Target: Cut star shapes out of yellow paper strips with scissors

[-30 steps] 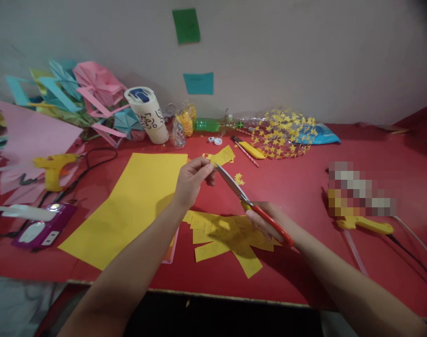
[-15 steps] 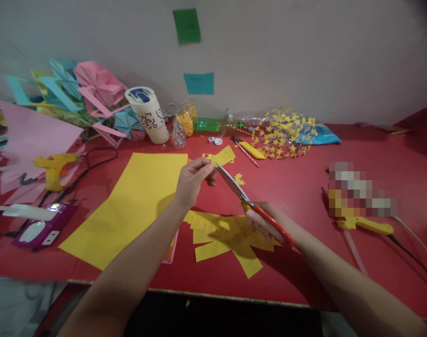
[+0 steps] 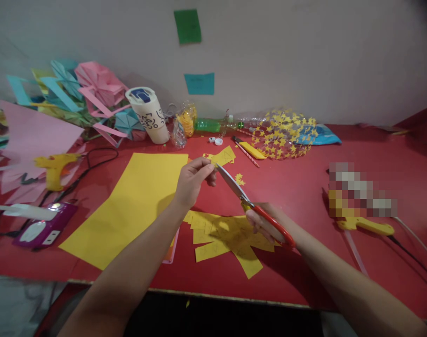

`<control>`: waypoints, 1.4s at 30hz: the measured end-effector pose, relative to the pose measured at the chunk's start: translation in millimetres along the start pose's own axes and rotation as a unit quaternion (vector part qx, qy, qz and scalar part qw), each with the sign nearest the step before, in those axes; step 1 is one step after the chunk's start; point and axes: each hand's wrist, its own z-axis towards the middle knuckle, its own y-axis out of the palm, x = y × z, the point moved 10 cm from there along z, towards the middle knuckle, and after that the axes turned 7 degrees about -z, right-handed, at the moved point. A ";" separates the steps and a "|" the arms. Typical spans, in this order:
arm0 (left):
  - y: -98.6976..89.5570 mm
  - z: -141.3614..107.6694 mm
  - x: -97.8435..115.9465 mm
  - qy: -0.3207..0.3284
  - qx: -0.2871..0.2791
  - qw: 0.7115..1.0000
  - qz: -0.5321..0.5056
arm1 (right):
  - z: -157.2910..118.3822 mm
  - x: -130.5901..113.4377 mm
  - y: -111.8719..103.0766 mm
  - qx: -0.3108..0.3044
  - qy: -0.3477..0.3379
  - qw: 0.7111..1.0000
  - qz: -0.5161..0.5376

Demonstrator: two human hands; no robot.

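Observation:
Between thumb and fingers, my left hand (image 3: 196, 180) pinches a small piece of yellow paper (image 3: 213, 164), mostly hidden by the fingertips. My right hand (image 3: 260, 224) is wrapped round the red handles of a pair of scissors (image 3: 239, 189). The blades point up and left, their tips right at the paper piece. Below the hands lies a spread of yellow paper strips (image 3: 213, 250) with faint pencil marks. A few cut yellow stars (image 3: 240, 179) rest on the table just beyond the scissors. More yellow scraps (image 3: 227, 154) lie behind my left fingertips.
A large yellow sheet (image 3: 129, 201) covers the red table (image 3: 293, 285) on the left. Glue guns lie left (image 3: 55, 171) and right (image 3: 367, 224). Along the wall stand a white tumbler (image 3: 152, 121), a green bottle (image 3: 208, 125) and a star-covered clear shape (image 3: 283, 135). A purple power strip (image 3: 41, 229) sits left.

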 end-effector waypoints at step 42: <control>4.1 0.5 4.7 -0.001 -0.012 1.000 0.014 | -0.8 -17.0 -0.8 0.001 -0.093 0.995 -0.033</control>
